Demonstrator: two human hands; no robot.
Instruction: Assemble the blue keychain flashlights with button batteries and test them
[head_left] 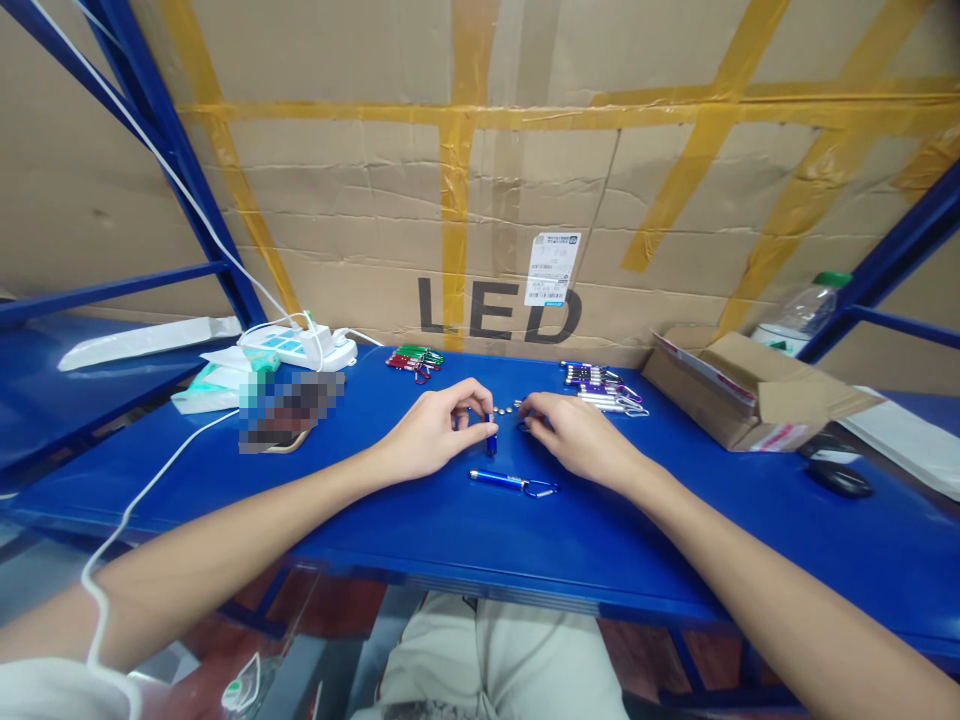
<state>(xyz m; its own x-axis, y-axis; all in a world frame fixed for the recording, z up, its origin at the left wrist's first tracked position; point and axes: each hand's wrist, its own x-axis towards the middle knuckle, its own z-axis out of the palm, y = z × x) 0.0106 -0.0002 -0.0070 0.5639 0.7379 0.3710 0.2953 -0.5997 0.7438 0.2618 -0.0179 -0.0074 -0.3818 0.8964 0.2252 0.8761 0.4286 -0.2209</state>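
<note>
My left hand point(435, 430) is closed, thumb and fingers pinching a short blue metal flashlight tube point(491, 436) that stands roughly upright. Opposite it, my right hand point(566, 430) has its fingers curled together just above the table; a bit of blue shows under the fingertips, too hidden to name. Between the two hands lie several small silver button cells point(504, 411). A blue mini flashlight point(496, 480) with a carabiner clip point(541, 489) rests on the table nearer to me, touched by neither hand.
Behind the hands are red and green flashlights point(414, 360) on the left, and black, purple and silver ones point(600, 388) on the right. A power strip point(300, 345), a phone point(289, 420), an opened cardboard box point(739, 390) and a black mouse point(840, 478) flank the blue table point(600, 540).
</note>
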